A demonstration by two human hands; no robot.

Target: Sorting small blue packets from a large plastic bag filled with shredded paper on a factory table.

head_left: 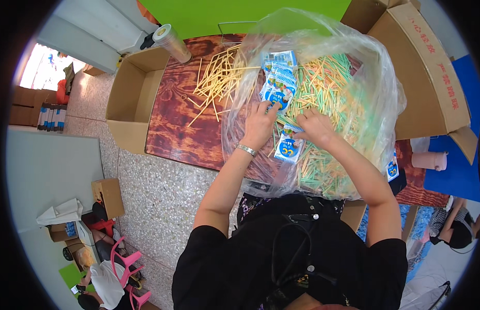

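Note:
A large clear plastic bag (385, 103) lies spread on the table, with a heap of thin yellow and green sticks (322, 85) in it. On the sticks' left side is an overlapping row of small blue-and-white packets (281, 77). My left hand (260, 124), a metal watch band at its wrist, has its fingers closed at the row's nearest packet. My right hand (318, 128) is bent over the sticks with fingers curled; whatever lies under them is hidden. Its thumb reaches the upper edge of a single packet (289, 145) lying between and below the hands.
Loose yellow sticks (219, 77) lie on the red wood-grain table (172, 124). An open cardboard box (131, 98) and a clear cylindrical container (171, 44) stand left. At right are a big open carton (426, 77) and pink cup (429, 160). Other people sit lower left and right.

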